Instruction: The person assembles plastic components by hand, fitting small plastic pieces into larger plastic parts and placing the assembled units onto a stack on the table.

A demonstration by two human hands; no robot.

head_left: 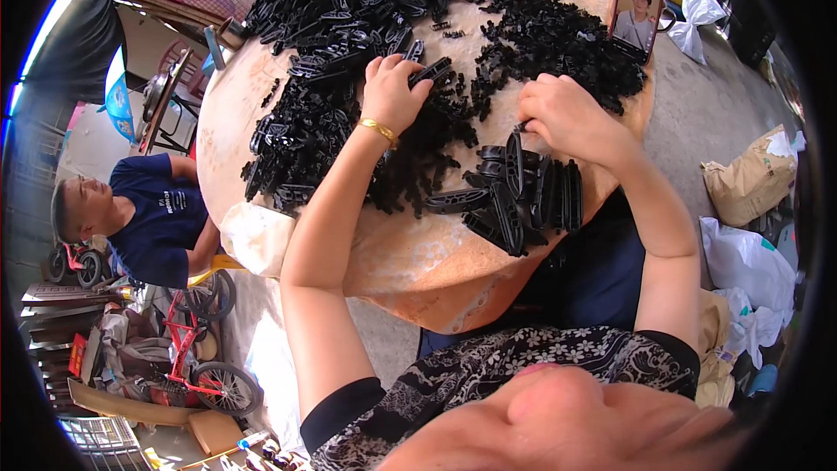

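Along the near edge of the table point(388, 266), a bare band is left, and a narrow clear strip is seen between the two hands; the far side is crowded by a dark heap point(349, 0), the right rim by a propped phone point(635, 13). A long, slim black clip point(433, 71) is grasped by the left hand point(397, 92) above the heaped parts. Glossy, ribbed black clips point(514, 196) are piled beneath the right hand point(567, 118), whose fingers are bunched; whether anything is pinched cannot be told.
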